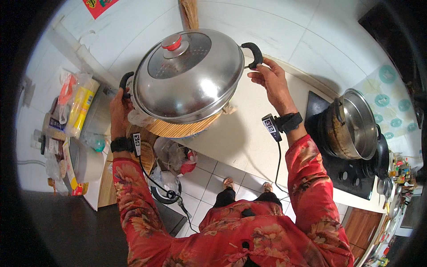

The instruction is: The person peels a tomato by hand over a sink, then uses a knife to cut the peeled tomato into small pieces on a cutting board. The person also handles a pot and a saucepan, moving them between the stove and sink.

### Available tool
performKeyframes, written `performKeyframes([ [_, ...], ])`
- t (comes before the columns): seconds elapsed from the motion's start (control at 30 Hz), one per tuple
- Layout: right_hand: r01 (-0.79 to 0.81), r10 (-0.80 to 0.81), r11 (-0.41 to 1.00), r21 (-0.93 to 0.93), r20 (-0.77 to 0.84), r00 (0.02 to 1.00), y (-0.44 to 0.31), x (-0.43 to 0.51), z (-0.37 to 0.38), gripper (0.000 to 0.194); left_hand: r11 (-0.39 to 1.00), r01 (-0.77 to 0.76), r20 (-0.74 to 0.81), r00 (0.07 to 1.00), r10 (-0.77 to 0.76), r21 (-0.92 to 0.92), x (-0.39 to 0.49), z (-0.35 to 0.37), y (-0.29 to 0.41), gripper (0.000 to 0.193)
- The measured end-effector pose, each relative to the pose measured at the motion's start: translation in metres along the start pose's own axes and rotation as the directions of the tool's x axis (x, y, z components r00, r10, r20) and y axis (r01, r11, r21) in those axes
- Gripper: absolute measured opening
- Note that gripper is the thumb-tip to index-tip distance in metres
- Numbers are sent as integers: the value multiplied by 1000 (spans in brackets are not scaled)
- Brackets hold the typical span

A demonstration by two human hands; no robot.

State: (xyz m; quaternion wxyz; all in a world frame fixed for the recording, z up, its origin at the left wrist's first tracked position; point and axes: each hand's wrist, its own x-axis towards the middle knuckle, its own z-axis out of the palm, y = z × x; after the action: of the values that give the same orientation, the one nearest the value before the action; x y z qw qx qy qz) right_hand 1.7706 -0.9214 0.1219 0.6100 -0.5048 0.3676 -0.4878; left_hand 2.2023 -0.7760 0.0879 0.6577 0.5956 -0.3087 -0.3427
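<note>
Before me, near the wall corner, is a large stainless steel wok (238,95) covered by a domed metal lid (206,85). The lid has a dark glass window and a red-and-silver knob (171,42). My left hand (120,106) is closed around the wok's left black handle (125,81). On the other side, my right hand (273,81) grips the right black handle (255,55) with thumb and fingers. Below the wok shows a round slatted mat (186,127), bamboo or similar. Whether the wok rests on it or hangs above it, I cannot tell.
A cream countertop (257,133) runs to a black hob (353,182) at right, where a steel pot (350,130) stands. Packaged goods (81,106) and a plastic container (88,162) crowd the left side. Bags (170,153) sit below the counter edge. A cable hangs from each wrist device.
</note>
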Motion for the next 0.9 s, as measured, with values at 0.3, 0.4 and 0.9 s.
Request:
performKeyframes([
  [0.3,-41,30,982,-182,-60,998,2,-46,-36,49,990,-25,-171,984,49,142,-18,-23,0,35],
  [0.4,-65,76,979,-194,50,996,6,-89,-72,40,979,-193,-272,941,204,67,-65,-11,-12,30],
  [0.9,-304,190,904,-300,-354,916,-40,-348,-280,22,908,-79,428,896,-117,412,-282,189,-110,19],
])
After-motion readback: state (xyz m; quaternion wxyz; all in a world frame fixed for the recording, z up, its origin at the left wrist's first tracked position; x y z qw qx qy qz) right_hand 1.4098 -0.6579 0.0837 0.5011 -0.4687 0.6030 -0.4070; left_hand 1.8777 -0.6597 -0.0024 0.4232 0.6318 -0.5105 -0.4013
